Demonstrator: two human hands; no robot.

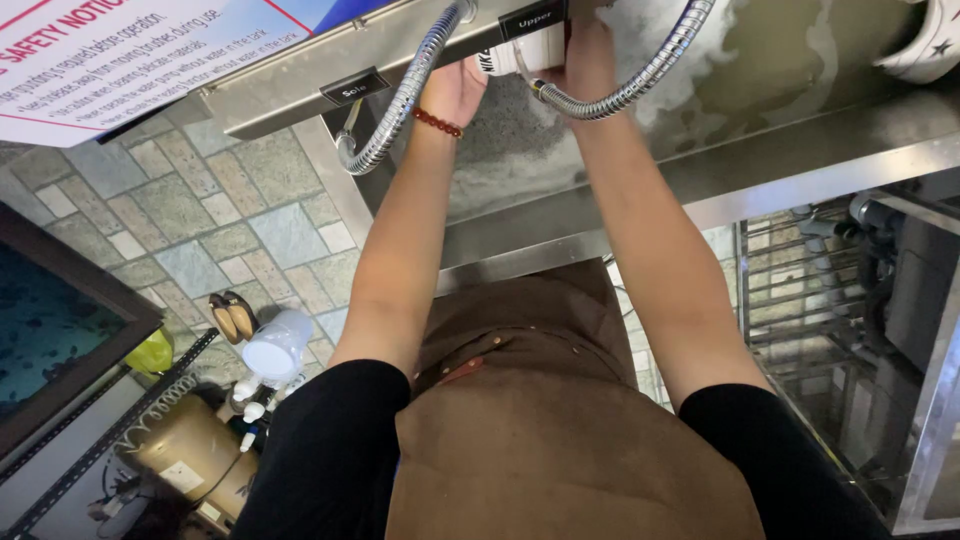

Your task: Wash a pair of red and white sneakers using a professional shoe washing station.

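the left hand (455, 88), a red bead bracelet (437, 122) at its wrist, and the right hand (590, 55) both press against a white shoe (520, 52) held up under the metal machine (330, 70); the finger grip is hidden. foam on the steel sink (800, 150) suggests washing is underway, unfinished. two metal hoses (400, 100) crowd the hands; the sink to the right lies open.

At nine o'clock we see a tiled floor (200, 215); at seven, a white jar (277, 346) and brown jug (190, 450); at three, a steel rack (800, 300).
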